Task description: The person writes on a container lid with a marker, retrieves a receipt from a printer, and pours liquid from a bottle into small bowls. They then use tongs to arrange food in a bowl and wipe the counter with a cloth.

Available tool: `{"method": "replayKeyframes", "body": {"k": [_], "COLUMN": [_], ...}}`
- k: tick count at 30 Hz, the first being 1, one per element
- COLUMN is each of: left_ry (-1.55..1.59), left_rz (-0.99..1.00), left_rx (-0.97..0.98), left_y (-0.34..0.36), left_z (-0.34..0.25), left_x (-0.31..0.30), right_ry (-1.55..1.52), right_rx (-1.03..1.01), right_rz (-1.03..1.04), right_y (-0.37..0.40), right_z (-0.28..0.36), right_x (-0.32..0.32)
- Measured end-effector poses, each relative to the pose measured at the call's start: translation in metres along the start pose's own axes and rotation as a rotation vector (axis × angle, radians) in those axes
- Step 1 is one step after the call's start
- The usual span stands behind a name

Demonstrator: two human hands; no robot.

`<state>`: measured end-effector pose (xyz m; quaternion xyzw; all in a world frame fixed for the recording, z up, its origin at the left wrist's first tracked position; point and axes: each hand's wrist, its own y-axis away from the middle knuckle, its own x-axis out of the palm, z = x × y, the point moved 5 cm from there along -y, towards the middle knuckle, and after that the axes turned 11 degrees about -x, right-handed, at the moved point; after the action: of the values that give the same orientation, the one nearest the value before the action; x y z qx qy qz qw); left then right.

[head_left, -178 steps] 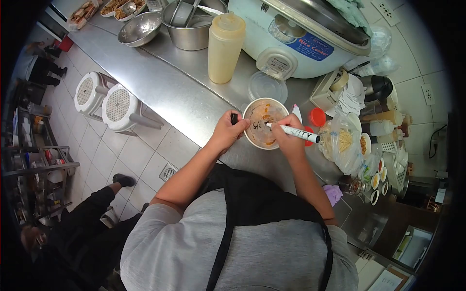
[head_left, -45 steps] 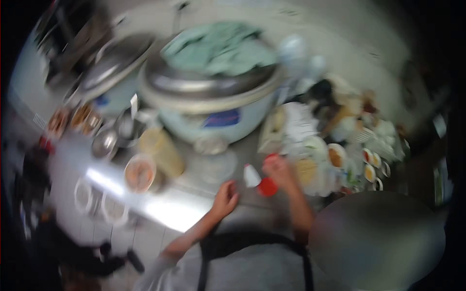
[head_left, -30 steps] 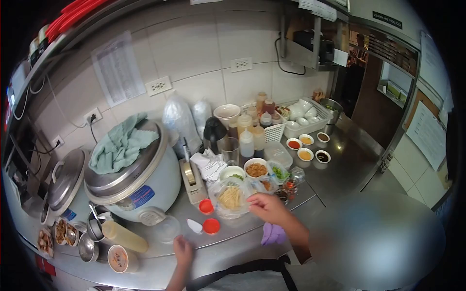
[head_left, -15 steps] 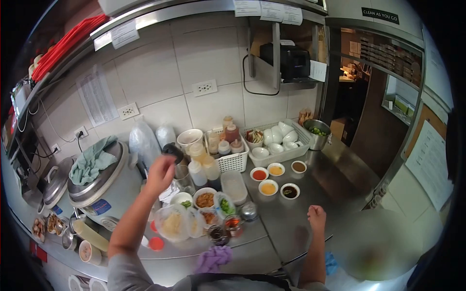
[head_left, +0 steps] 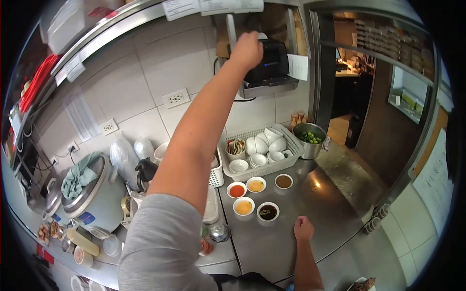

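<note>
Our left arm had swung up across the whole view. Half a second earlier our left hand [head_left: 246,50] hung low over the jars near the rice cooker [head_left: 94,206]. Now it lay against the top left corner of the black printer [head_left: 273,62] on the wall shelf, so we judged that the work had shifted from the food to that machine. The fingers were curled with the knuckles towards us. We could not tell whether they pinched anything. A white slip [head_left: 297,67] hung on the printer's right side, apart from the hand.

Below, the steel counter [head_left: 335,191] bore our right hand [head_left: 304,228], balled into a loose fist that held nothing, much as before.

Beyond it stood the white basket [head_left: 292,144] of cups, with a steel pot [head_left: 309,141] of green fruit just beside it. Five small sauce bowls [head_left: 243,207] sat in front of the basket, between it and the fist. Nothing lay between the raised hand and the printer. Only the shelf's upright post stood close on its left.
</note>
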<state>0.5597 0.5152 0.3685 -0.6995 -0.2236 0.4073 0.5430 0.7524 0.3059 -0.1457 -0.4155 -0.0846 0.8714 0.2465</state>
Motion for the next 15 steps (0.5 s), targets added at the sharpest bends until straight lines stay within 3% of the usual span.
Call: {"method": "replayKeyframes", "body": {"k": [1,3,5,7,8,11,15], "left_ry": [-0.033,-0.044,-0.331,0.131,0.215,0.290,0.273], "left_rz": [-0.026,-0.036,0.394,0.304,0.179,-0.050,-0.017], "left_rx": [-0.058,-0.391,-0.432,-0.691,-0.770,-0.588,-0.525], "left_y": [-0.010,-0.025,-0.034,-0.047,-0.044,-0.024,-0.024], "left_z": [0.008,0.027,0.020,0.074,0.082,0.058,0.056], "left_x": [0.015,0.042,0.046,0.086,0.089,0.064,0.060], "right_ry": [-0.022,-0.038,-0.019,-0.023,-0.028,-0.051,-0.029], "right_rx": [-0.006,-0.037,-0.115,-0.101,-0.098,-0.104,-0.153], "right_rz": [-0.004,-0.013,-0.024,-0.010,-0.003,-0.019,-0.032], "right_y": [0.000,0.003,0.000,-0.001,-0.002,-0.002,0.001], "right_z": [-0.003,-0.005,0.001,0.001,0.003,0.006,0.006], "right_x": [0.003,0.006,0.004,0.003,0.004,0.000,0.000]}}
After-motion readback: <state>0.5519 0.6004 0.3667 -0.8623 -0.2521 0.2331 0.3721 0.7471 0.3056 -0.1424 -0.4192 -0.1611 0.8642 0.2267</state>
